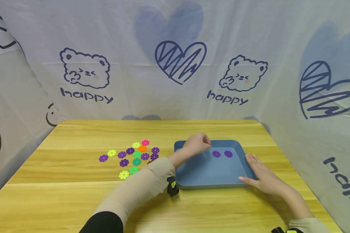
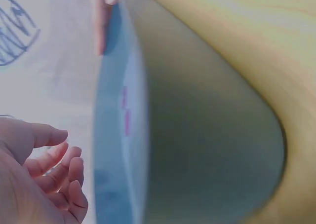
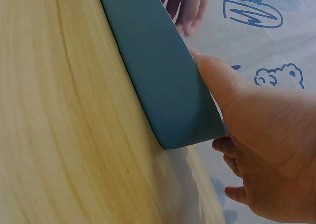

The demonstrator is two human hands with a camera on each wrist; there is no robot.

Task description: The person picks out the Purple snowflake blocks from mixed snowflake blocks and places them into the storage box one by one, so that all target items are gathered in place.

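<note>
A shallow blue-grey tray [image 1: 210, 176] sits on the table, with two purple snowflake discs [image 1: 216, 154] lying in its back part. My left hand [image 1: 197, 144] hovers above the tray's back left area. In the left wrist view its fingers are loosely bent, the thumb stands apart from them, and nothing shows between them. At the tray's right end, my right hand [image 1: 263, 176] holds the front corner, thumb over the rim and fingers along the outer side. To the left of the tray lie loose snowflake discs [image 1: 136, 161] in purple, yellow, green, orange and pink, some partly hidden by the left sleeve.
The wooden table [image 1: 61, 194] reaches back to a white cloth [image 1: 134, 81] printed with bears and hearts, which also hangs at both sides. A black device [image 1: 172, 186] is strapped at the left wrist.
</note>
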